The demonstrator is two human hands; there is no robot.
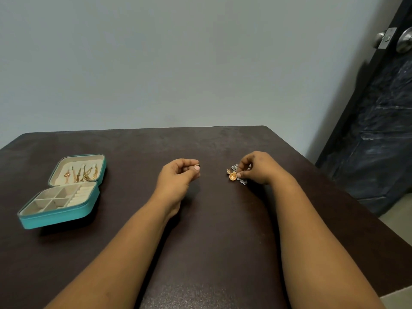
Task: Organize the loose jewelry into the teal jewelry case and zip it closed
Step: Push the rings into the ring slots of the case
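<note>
The teal jewelry case (55,218) lies open on the left of the dark table (211,219). Its raised lid holds several gold necklaces (82,173), and its cream compartments look bare. My left hand (178,177) hovers mid-table, its fingertips pinching a tiny dark-and-gold piece (198,166), too small to name. My right hand (256,168) sits over a small pile of loose jewelry (242,180), thumb and fingers pinching a round gold earring (232,176). Silver pieces lie partly hidden beneath that hand.
The table's right edge (334,186) runs diagonally close to my right arm. Beyond it stands a dark door (379,108) with a metal knob (404,41). A plain grey wall rises behind the table.
</note>
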